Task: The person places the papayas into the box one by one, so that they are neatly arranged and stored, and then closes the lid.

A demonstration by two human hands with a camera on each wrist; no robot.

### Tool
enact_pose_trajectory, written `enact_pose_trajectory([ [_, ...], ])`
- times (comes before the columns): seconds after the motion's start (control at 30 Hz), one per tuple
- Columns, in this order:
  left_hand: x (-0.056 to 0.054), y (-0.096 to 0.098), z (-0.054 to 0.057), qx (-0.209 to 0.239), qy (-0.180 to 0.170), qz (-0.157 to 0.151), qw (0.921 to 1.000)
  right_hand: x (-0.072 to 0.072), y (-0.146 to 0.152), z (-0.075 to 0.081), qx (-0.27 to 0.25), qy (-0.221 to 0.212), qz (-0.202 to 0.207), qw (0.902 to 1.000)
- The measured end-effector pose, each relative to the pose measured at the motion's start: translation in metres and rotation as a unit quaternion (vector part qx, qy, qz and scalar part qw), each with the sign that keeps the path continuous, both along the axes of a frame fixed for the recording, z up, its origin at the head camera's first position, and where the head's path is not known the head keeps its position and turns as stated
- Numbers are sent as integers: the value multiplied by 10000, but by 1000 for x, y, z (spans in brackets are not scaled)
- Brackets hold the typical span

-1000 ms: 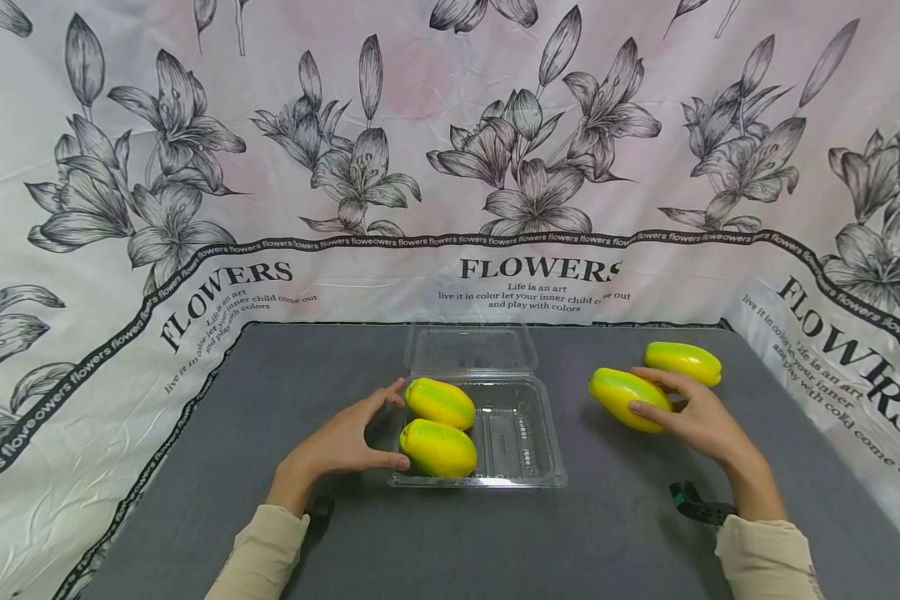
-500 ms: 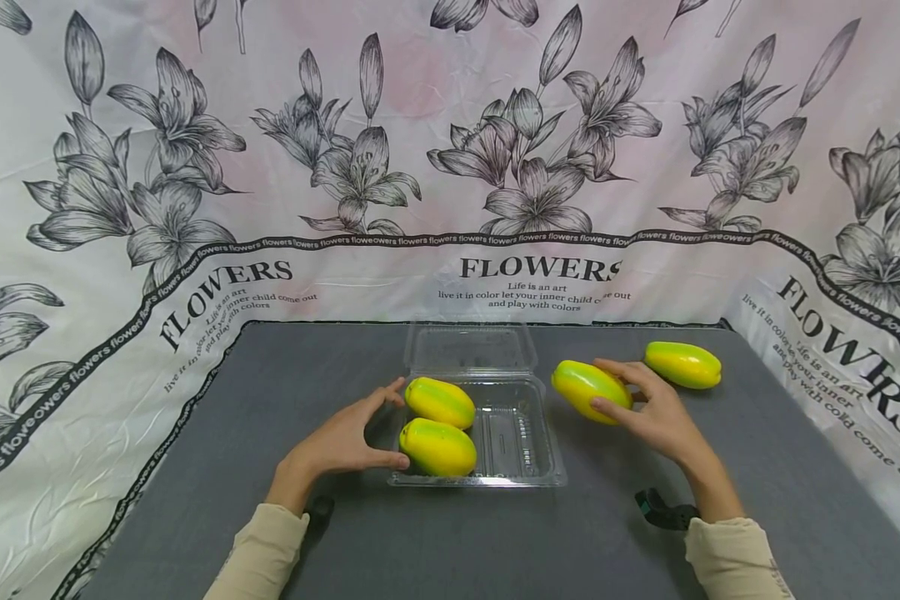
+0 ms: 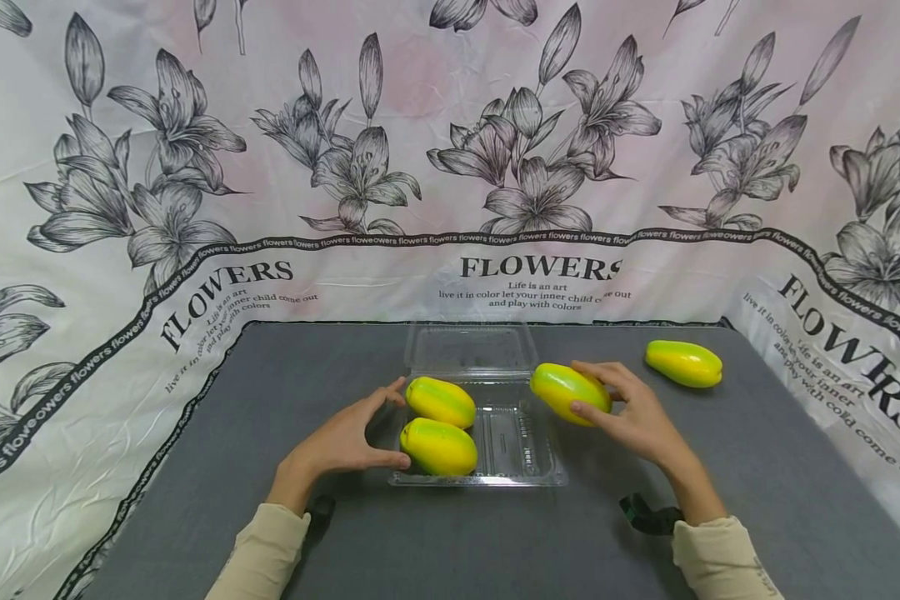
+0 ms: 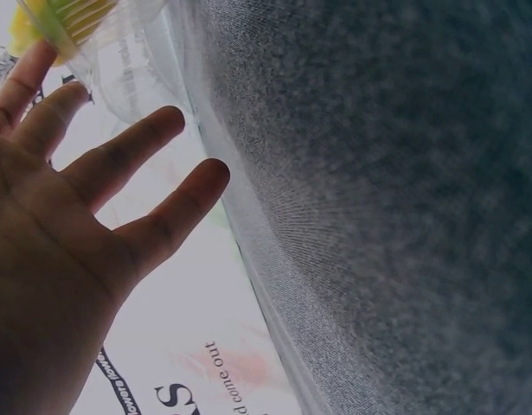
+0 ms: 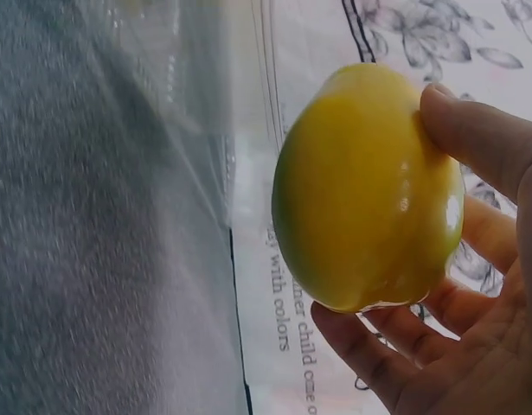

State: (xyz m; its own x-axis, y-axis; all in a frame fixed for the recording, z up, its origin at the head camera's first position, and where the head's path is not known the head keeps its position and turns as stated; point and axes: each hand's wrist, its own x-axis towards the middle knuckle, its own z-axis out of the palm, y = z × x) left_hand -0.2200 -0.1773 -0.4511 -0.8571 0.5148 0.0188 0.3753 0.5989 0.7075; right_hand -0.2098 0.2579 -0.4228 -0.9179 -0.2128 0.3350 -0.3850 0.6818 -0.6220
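Flanking a clear container (image 3: 502, 481) at left, the left hand (image 3: 333, 437) has its fingers spread wide. Inside, at left, lie two yellow-green fruits (image 3: 438, 447). The right hand (image 3: 639, 418) grips a third fruit (image 3: 565, 392) by the right rim; a fourth fruit (image 3: 683, 364) lies far right on the grey table (image 3: 495, 542).

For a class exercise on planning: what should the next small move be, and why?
Probably shift the right grip left and lower its yellow-green fruit into the clear container: the lid is open, two other fruits occupy only the container's left side, and the held fruit overlaps its right edge in the head view.
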Motion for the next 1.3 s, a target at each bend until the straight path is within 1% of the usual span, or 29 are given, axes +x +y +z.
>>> enact_pose_trajectory([
  [0.27,0,1,0,-12,53,-6,10000,0,-16,0,-311,87,263,9991],
  [0.6,0,2,-2,8,91,5,10000,-3,-35,1,-496,53,491,9975],
  [0.73,0,2,-1,-25,90,19,10000,-5,-43,-3,-572,166,596,9964],
  [1.0,0,3,0,-62,75,40,9999,-11,-59,-9,-654,116,722,9952],
  [1.3,0,3,0,-63,58,-18,10000,-15,-69,-22,-653,83,870,9940],
])
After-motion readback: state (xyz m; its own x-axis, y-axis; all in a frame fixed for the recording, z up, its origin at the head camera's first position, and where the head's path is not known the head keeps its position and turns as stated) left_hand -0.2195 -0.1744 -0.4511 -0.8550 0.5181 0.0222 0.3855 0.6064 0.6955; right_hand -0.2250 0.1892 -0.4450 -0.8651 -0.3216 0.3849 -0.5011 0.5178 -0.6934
